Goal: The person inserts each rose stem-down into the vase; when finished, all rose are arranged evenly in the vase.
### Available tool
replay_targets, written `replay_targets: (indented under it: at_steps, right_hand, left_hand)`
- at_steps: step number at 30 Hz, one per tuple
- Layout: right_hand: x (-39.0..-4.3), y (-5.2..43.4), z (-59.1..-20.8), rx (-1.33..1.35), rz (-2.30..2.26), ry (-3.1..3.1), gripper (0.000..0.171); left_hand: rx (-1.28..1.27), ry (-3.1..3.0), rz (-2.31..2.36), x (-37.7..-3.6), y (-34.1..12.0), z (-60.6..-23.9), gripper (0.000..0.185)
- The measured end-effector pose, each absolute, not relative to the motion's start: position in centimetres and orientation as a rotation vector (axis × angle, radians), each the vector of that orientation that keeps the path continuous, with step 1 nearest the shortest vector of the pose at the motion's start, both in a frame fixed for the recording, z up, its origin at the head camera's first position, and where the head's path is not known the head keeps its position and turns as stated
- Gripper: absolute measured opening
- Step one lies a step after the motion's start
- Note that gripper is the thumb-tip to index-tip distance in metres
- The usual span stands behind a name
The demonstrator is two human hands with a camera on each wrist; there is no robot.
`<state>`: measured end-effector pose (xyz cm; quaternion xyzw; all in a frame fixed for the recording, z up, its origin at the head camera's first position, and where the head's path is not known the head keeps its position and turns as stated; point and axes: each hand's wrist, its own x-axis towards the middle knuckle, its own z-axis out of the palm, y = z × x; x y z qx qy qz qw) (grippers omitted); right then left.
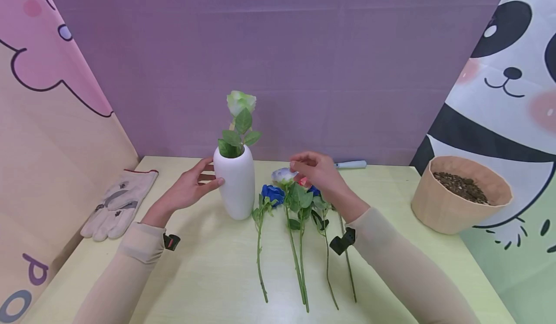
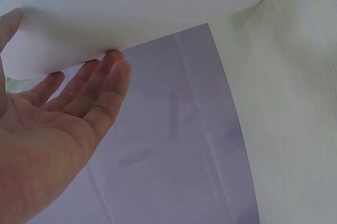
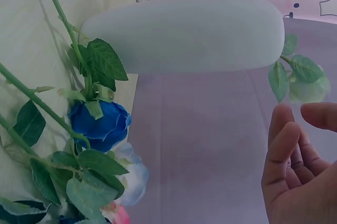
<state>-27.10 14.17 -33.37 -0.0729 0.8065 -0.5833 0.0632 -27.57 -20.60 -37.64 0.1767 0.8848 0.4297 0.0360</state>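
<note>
One white vase — left hand fingers straight against it — right hand fingers relaxed over four stems.

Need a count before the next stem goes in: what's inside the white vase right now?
The white vase holds one pale green rose, its leaves showing above the rim. The lower stem is hidden by the opaque wall. The left hand touches the vase's side.

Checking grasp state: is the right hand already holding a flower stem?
No. The right hand hovers over the blooms of the flowers lying on the table, fingers loosely curled and empty in the right wrist view.
</note>
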Motion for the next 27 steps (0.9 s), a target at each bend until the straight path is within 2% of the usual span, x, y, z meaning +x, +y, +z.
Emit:
replay_targets:
  at_steps: [15,27]
  right_hand:
    - [-25.8,18.4,-34.7,-0.200,-1.630,2.491,0.035]
    - [-25.4,21.7,-37.1,-0.133,-1.591,2.501,0.032]
  left_hand:
    - [0.556,2.716,1.330,-27.3,-20.5,-37.7,0.073]
    - [0.549,2.714,1.338,-27.4,-20.6,-37.7,0.073]
